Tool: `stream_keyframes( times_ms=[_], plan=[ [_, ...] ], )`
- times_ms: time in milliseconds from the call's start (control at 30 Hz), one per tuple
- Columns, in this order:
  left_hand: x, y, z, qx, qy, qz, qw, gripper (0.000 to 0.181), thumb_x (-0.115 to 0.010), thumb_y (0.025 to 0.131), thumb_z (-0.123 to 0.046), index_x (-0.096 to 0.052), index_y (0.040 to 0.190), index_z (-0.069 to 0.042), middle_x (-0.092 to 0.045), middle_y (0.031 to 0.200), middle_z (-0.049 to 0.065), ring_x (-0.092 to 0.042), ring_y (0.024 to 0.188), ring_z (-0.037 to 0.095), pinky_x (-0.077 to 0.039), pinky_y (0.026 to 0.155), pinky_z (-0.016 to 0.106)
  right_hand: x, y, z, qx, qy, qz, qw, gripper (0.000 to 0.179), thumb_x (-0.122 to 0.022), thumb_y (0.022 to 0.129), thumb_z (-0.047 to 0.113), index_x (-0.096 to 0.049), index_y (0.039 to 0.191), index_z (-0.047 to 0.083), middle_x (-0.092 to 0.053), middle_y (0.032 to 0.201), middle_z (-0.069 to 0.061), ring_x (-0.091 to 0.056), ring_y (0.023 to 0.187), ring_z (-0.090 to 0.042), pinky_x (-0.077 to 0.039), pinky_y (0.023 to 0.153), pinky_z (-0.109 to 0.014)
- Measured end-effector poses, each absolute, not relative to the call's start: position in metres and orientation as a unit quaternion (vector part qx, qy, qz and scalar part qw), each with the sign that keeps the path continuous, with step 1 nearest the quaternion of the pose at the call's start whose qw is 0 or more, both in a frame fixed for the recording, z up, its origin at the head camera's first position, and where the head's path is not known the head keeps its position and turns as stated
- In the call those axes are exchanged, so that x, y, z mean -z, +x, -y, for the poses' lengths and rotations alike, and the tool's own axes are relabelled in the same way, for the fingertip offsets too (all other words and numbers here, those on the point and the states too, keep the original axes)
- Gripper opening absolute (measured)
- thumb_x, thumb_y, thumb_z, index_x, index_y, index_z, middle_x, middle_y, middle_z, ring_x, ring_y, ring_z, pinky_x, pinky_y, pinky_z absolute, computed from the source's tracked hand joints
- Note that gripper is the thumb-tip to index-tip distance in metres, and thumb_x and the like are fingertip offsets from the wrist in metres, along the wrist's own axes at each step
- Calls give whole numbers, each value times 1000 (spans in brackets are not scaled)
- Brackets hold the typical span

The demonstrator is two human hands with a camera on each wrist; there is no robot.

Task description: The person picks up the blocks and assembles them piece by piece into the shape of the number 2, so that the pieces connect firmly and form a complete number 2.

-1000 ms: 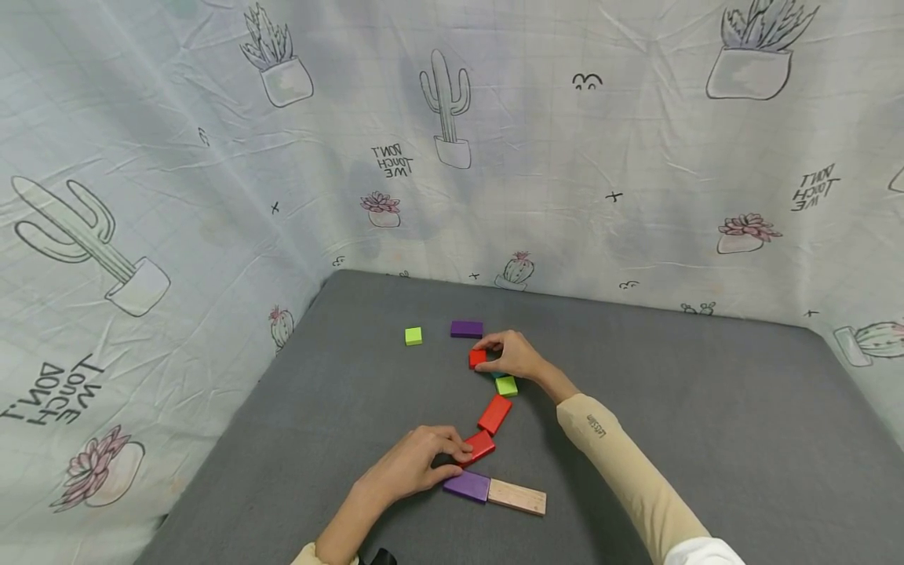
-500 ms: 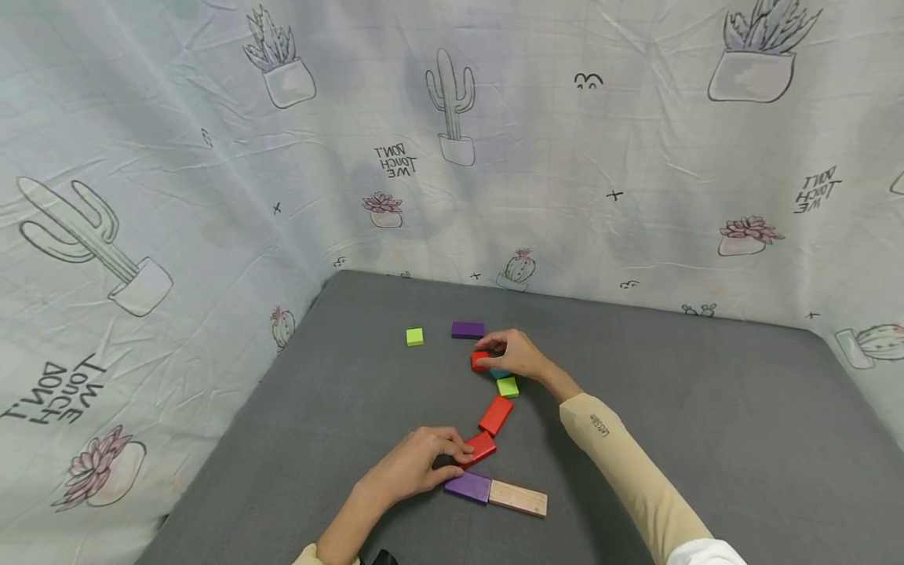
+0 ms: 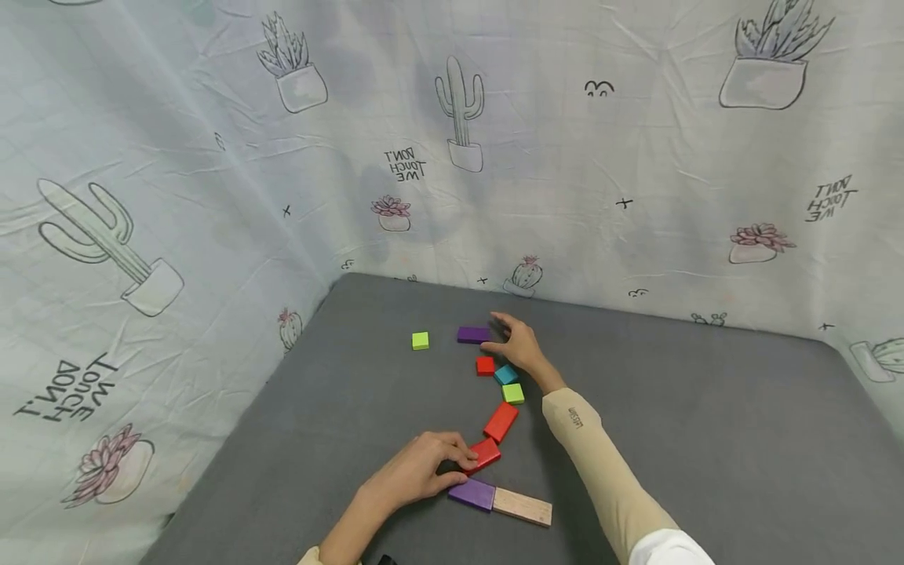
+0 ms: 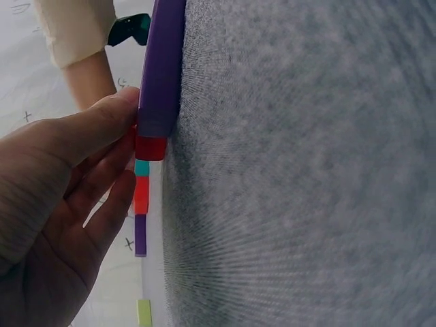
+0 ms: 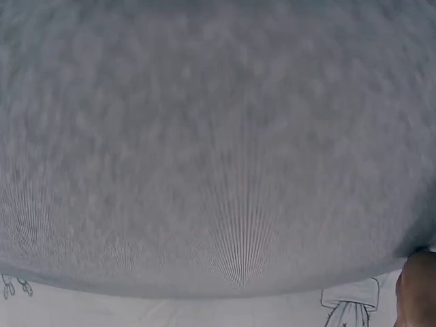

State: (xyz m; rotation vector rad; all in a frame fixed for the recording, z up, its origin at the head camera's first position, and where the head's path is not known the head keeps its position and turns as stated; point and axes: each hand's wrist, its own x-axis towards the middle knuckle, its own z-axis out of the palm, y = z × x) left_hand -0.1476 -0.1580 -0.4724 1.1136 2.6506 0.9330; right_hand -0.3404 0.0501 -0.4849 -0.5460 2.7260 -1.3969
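Note:
In the head view, my left hand (image 3: 426, 464) rests at the near red block (image 3: 487, 452), its thumb touching the near purple block (image 3: 473, 493). The left wrist view shows that thumb (image 4: 112, 109) on the purple block's upper edge, fingers loosely bent below. My right hand (image 3: 521, 347) has thumb and fingers spread apart at the right end of the far purple block (image 3: 471, 335), holding nothing. Just in front of it lie a small red block (image 3: 485, 366), a teal block (image 3: 505, 374) and a lime block (image 3: 512, 393).
Another red block (image 3: 501, 422) continues the curving row. A bare wooden block (image 3: 523, 507) butts against the near purple one. One lime cube (image 3: 420, 340) sits apart at far left. A printed cloth (image 3: 551, 157) hangs behind and left of the grey table (image 3: 671, 439).
My right hand has let go of the small red block and moved farther back to the far purple block. The teal block shows fully now. My left hand stays in place.

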Motion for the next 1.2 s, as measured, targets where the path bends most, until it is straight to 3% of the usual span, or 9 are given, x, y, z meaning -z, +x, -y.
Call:
stream_keyframes(
  times_ms=[233, 500, 700, 800, 1000, 1200],
  plan=[
    [471, -147, 156, -318, 367, -872, 61, 20, -75, 83, -14, -76, 103, -11, -66, 103, -10, -60, 98, 3, -49, 85, 20, 486, -343, -49, 430, -188, -883, 27, 64, -77, 82, 14, -49, 138, 1, -45, 142, -20, -45, 127, -37, -41, 102, -43],
    [471, -145, 154, -314, 364, -875, 64, 19, -75, 83, -15, -76, 102, -12, -66, 103, -10, -60, 98, 2, -49, 84, 19, 487, -343, -46, 409, -203, -889, -30, 37, -74, 82, 4, -65, 116, -7, -64, 117, -21, -58, 112, -34, -47, 94, -42],
    [470, -146, 154, -313, 363, -875, 63, 20, -76, 83, -15, -76, 102, -11, -66, 103, -10, -61, 97, 2, -49, 84, 19, 485, -345, -42, 400, -209, -892, -10, 46, -76, 82, 11, -63, 124, 0, -61, 125, -18, -57, 115, -32, -45, 96, -44],
    [472, -145, 154, -312, 367, -875, 59, 19, -75, 83, -15, -76, 102, -11, -66, 103, -10, -61, 98, 2, -49, 84, 19, 485, -344, -39, 396, -208, -894, -6, 41, -76, 82, 12, -66, 120, 1, -63, 121, -18, -59, 111, -32, -47, 94, -44],
    [474, -146, 155, -317, 370, -871, 58, 20, -75, 83, -15, -76, 103, -11, -66, 104, -10, -61, 98, 3, -49, 85, 19, 482, -345, -47, 416, -179, -892, -17, 28, -78, 80, 12, -72, 105, 1, -70, 100, -15, -64, 87, -26, -52, 75, -37],
    [474, -147, 156, -323, 364, -871, 60, 21, -76, 83, -14, -75, 104, -11, -66, 104, -10, -61, 99, 3, -49, 85, 19, 473, -347, -65, 435, -145, -887, -57, 27, -80, 78, 12, -73, 101, -1, -70, 88, -16, -62, 72, -23, -46, 57, -26]
  ],
)
